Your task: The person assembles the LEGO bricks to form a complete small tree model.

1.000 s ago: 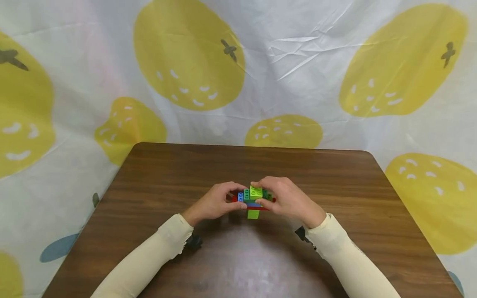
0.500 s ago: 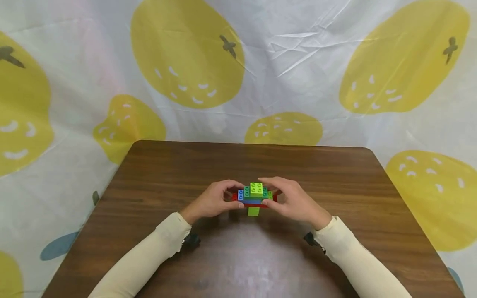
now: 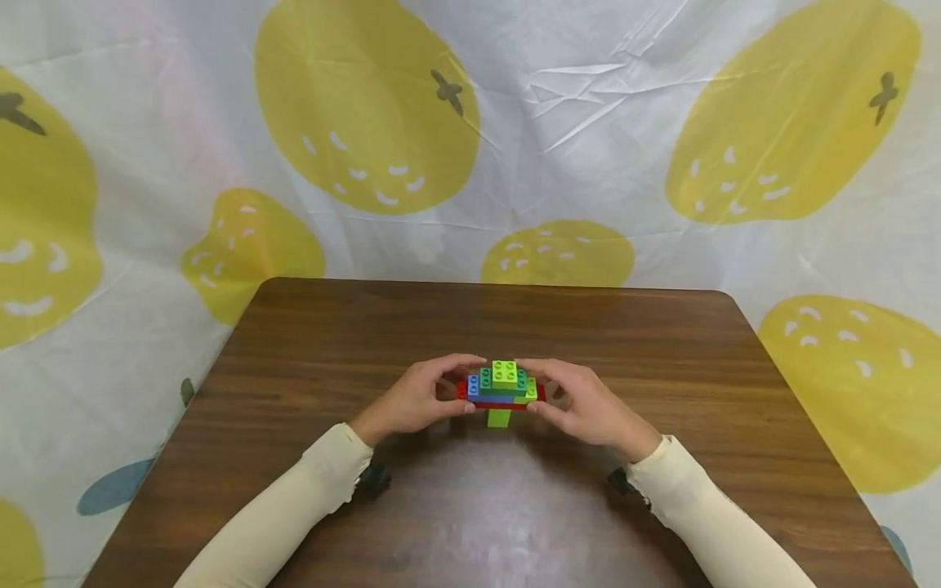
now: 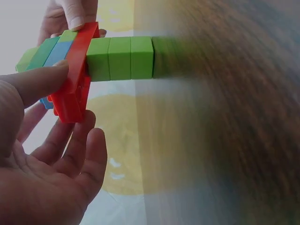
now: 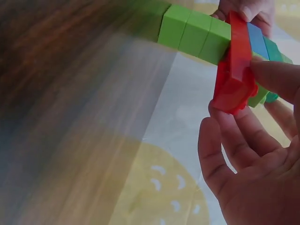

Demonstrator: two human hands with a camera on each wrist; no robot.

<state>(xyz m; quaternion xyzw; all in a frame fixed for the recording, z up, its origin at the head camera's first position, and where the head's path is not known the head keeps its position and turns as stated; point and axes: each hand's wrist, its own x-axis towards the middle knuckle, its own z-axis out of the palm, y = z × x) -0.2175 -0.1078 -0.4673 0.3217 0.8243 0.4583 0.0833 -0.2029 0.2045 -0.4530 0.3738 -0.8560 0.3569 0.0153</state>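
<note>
A tree-like toy building brick model stands upright in the middle of the table (image 3: pixel 470 506). Its stem is a stack of lime green bricks (image 4: pixel 120 59), and a long red brick (image 5: pixel 240 51) crosses above it. Over that sit a blue brick (image 3: pixel 474 386) beside a lime one, then a dark green brick (image 3: pixel 486 380), with a lime brick (image 3: pixel 504 373) topmost. My left hand (image 3: pixel 419 398) holds the model's left end, thumb in front and fingers behind. At the right end my right hand (image 3: pixel 584 400) grips it likewise, the thumb against the red brick.
Behind the wooden table hangs a pale curtain (image 3: pixel 412 245) printed with large yellow fruit. Dark wrist devices (image 3: pixel 373 480) show under both cream sleeves (image 3: pixel 279 514).
My right hand has left the topmost lime brick and moved outward to the model's right end. My left hand has shifted slightly left along its end. The model keeps its place.
</note>
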